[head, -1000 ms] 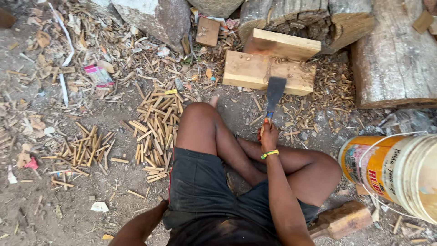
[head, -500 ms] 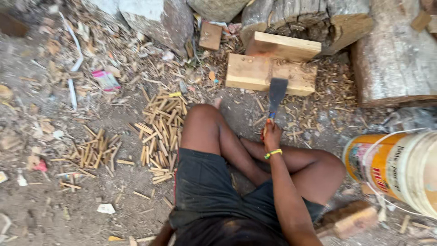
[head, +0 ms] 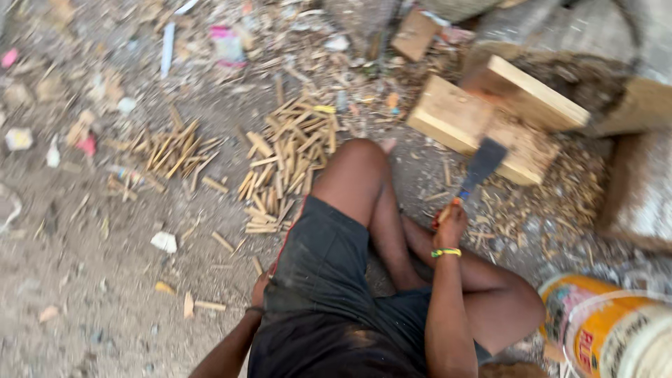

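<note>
Sitting on the dirt ground (head: 105, 294) with legs crossed, right hand (head: 450, 222) wrapped tight round the handle of a flat-bladed chopper (head: 479, 168), its blade hovering just over the stacked pale wood blocks (head: 455, 115). Left hand (head: 260, 288) is down by the hip against the dark shorts (head: 322, 280), too hidden to tell if it's spread or curled. A pile of split sticks (head: 287, 161) lies just left of the knee, and a yellow and white bucket (head: 609, 329) sits at the right
</note>
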